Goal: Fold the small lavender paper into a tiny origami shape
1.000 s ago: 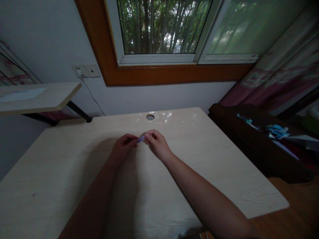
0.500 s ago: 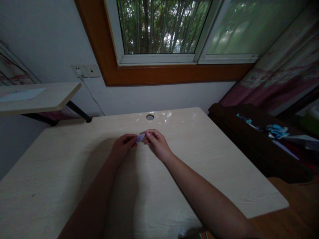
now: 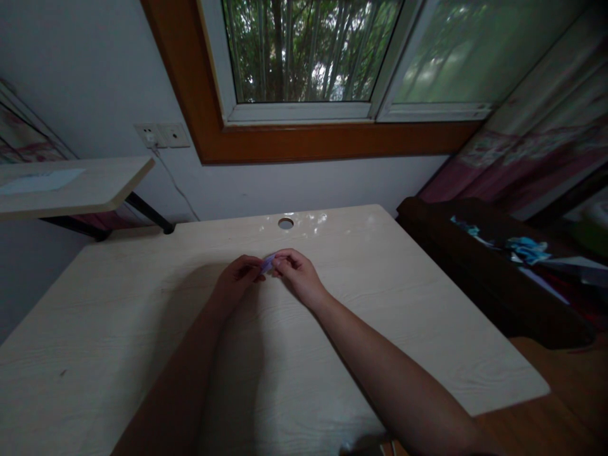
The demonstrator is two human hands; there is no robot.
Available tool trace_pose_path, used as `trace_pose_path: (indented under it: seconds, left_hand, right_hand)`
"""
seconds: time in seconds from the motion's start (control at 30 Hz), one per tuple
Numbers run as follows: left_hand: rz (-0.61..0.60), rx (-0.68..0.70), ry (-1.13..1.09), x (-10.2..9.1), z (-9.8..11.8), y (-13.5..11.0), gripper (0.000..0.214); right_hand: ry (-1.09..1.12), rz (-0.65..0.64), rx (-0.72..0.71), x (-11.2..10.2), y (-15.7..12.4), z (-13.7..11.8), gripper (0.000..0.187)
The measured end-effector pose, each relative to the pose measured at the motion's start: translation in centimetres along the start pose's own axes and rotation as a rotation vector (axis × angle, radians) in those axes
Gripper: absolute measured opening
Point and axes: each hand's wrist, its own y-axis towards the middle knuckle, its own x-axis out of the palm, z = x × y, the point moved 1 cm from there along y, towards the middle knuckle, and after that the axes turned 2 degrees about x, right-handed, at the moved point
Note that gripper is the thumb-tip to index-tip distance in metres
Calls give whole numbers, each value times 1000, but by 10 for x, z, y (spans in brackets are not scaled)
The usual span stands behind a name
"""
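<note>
A small piece of purple paper [image 3: 268,263], looking folded, is held between my two hands above the pale wood-grain desk [image 3: 294,354]. My left hand [image 3: 236,276] pinches its left end between thumb and fingers. On the other side, the thumb and fingers of my right hand [image 3: 297,272] close on the right end. The fingers cover much of the paper, so its full shape is hidden.
A round cable hole [image 3: 285,223] lies beyond my hands near the desk's back edge. At the left a raised shelf [image 3: 109,193] on black legs carries a sheet [image 3: 42,180]. Right of the desk stands dark furniture [image 3: 456,266] with blue cloth-like items [image 3: 526,250].
My right hand has shifted slightly left and closed further over the purple paper, so less of it shows. My left hand has hardly moved.
</note>
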Motion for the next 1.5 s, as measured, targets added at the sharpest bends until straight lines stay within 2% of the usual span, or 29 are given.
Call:
trace_pose_path:
  seconds: [0.2, 0.37, 0.6, 0.77, 0.9, 1.1, 1.33, 1.5]
  left_hand:
    - [-9, 54, -9, 1, -2, 1, 25]
    - [-4, 70, -37, 0, -6, 1, 20]
    - [-8, 128, 49, -1, -9, 2, 12]
    - [-6, 192, 72, -1, -13, 3, 10]
    - [-20, 320, 82, -3, -14, 3, 9]
    - [12, 441, 140, -3, -12, 3, 6]
    - [8, 404, 97, -3, -10, 1, 6]
    - [-56, 350, 48, -1, -11, 0, 8]
  right_hand:
    - [-71, -34, -35, 1, -3, -8, 22]
    - [-54, -33, -6, 2, -3, -8, 20]
    - [-61, -51, 9, 3, -5, -4, 21]
    - [-247, -41, -106, 2, -8, -7, 17]
    - [-378, -52, -213, 3, -9, -13, 12]
    - [-445, -56, -236, 2, -10, -15, 10]
    - [-371, -39, -134, 0, -9, -6, 17]
    - [-223, -27, -24, 1, -6, -1, 24]
